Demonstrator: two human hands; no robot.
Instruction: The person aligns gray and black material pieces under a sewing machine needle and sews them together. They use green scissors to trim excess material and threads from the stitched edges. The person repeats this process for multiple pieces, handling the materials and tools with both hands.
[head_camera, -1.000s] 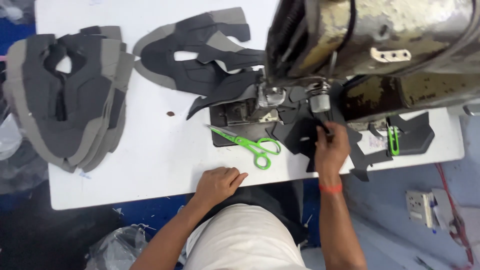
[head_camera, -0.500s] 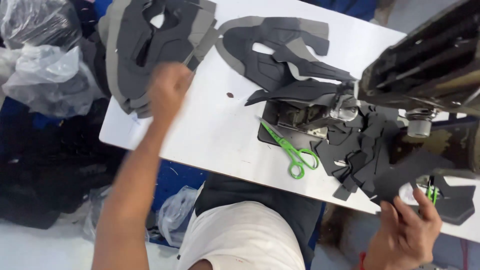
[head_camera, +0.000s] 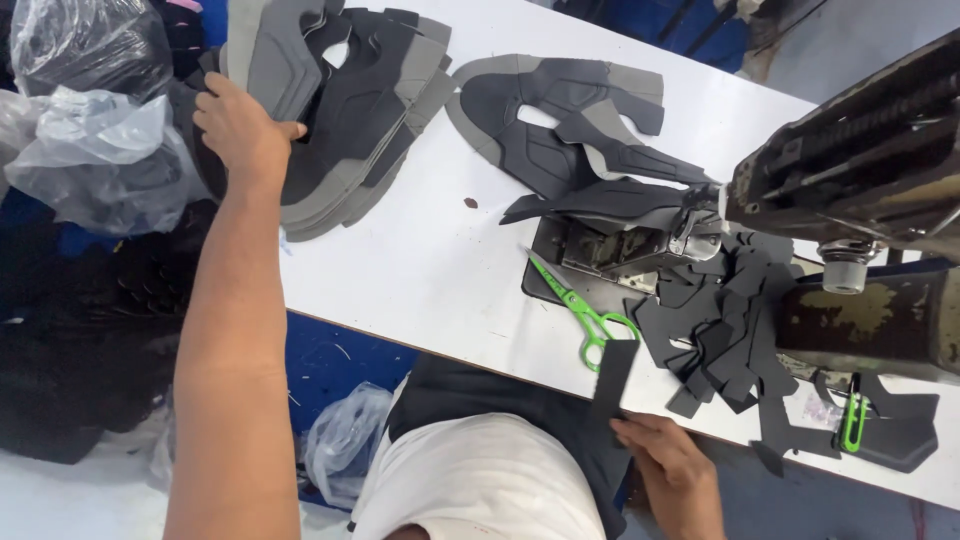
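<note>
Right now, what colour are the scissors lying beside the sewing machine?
Bright green handles on the scissors; the head view, the only one, shows them clearly.

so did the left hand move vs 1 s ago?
Yes. The left hand left the table's near edge by the green scissors and reached out to the stack of grey cut pieces at the table's far-left end.

White worktable (head_camera: 430, 270) runs diagonally, near left to far right, surface scuffed with small marks. Blue panelling (head_camera: 330, 355) below its near edge. Pale floor (head_camera: 70, 495) near left. Clear and dark plastic bags (head_camera: 95, 150) heaped at far left. Light even, shadows soft.
</note>
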